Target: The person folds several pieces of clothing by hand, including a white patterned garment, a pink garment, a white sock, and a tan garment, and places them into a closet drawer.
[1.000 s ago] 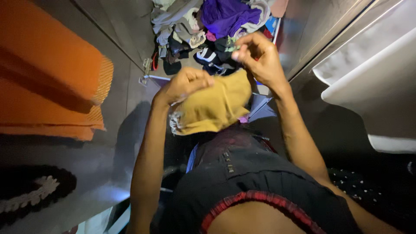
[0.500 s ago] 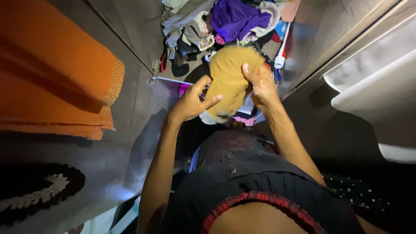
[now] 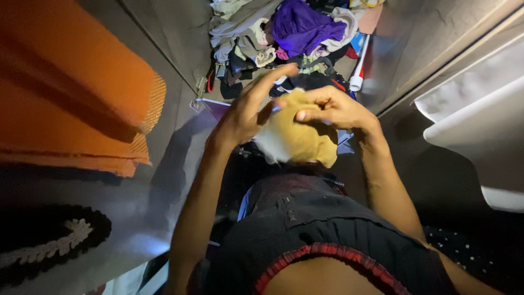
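Note:
A mustard-yellow cloth (image 3: 297,139) with a pale lining hangs bunched in front of my chest. My right hand (image 3: 333,109) pinches its upper edge with thumb and fingers closed. Against the cloth's left side rests my left hand (image 3: 248,112), palm on the fabric, fingers stretched out and apart. Below the cloth is my dark garment with a red trim (image 3: 322,251).
A heap of mixed clothes (image 3: 284,38) with a purple piece (image 3: 305,24) lies on the floor ahead. An orange blanket (image 3: 71,98) hangs at the left, a white surface (image 3: 480,125) at the right. A red-and-white tube (image 3: 360,65) lies beside the heap.
The cloth was stretched out tall between both hands; now it is folded down and bunched lower. My right hand rose to its top edge, and my left hand's fingers spread out.

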